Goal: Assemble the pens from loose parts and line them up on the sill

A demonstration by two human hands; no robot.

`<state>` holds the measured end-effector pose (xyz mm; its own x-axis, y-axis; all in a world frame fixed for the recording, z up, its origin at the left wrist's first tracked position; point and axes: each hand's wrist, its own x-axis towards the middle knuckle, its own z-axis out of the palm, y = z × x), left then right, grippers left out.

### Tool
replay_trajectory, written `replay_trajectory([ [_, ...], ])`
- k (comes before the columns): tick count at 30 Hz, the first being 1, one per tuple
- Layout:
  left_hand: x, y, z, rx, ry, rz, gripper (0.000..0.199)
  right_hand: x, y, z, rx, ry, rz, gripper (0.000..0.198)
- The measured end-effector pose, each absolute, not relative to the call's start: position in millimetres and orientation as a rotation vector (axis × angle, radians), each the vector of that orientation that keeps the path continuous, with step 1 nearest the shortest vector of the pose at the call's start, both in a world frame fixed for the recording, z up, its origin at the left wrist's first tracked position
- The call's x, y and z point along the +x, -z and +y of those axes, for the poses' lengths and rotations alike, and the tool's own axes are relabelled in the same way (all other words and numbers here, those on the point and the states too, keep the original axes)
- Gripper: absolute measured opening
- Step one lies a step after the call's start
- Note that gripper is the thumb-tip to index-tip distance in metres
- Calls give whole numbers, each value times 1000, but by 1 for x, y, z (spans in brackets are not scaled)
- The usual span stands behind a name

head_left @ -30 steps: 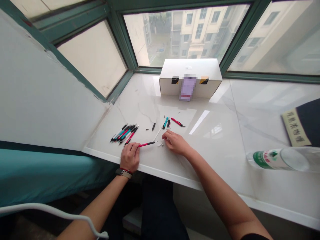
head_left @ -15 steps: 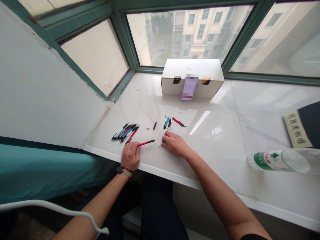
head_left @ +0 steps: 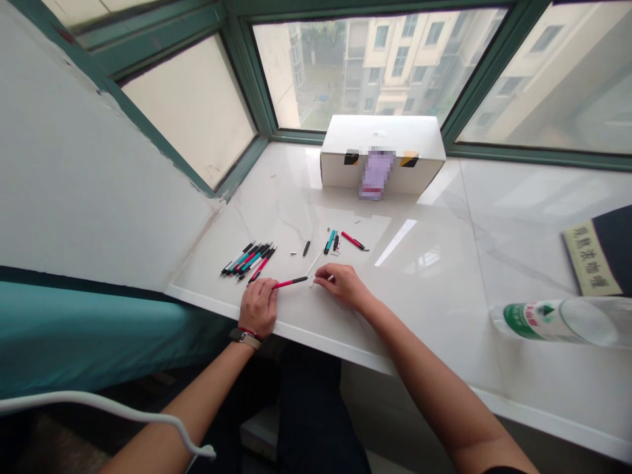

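My left hand (head_left: 259, 307) rests at the counter's front edge, its fingers closed around a red pen with a black grip (head_left: 291, 282) that points right. Facing the pen's tip, my right hand (head_left: 340, 283) has thumb and fingers pinched together; what they hold, if anything, is too small to make out. A thin white rod (head_left: 315, 263) lies just beyond the pen tip. Behind it are a loose black grip (head_left: 307, 248), a small metal tip (head_left: 293, 253), a teal pen part (head_left: 330, 241) and a red pen body (head_left: 353, 241).
Several pens (head_left: 249, 260) lie bunched left of my hands. A white box (head_left: 340, 172) stands by the window with a blurred purple object (head_left: 376, 174) at its front. At right are a plastic bottle (head_left: 548, 318) and a dark packet (head_left: 612, 243). The marble counter (head_left: 444, 263) has a front edge.
My right hand has shifted slightly left, closer to the tip of the red pen, with its fingers drawn into a pinch. My left hand keeps the pen in nearly the same place.
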<state>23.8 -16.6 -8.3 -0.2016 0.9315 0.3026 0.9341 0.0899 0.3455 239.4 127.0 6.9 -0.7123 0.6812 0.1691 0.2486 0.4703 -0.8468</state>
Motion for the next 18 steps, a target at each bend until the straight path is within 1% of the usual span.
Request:
replay_trajectory([
  [9,23,8,-16,-1997,739,-2291,22,235,-5,122,-746,-1250,-2131,17],
  [18,22,8,-17,-2062,714,-2235,23,234,-5,119,-782,-1339,-2123,11],
])
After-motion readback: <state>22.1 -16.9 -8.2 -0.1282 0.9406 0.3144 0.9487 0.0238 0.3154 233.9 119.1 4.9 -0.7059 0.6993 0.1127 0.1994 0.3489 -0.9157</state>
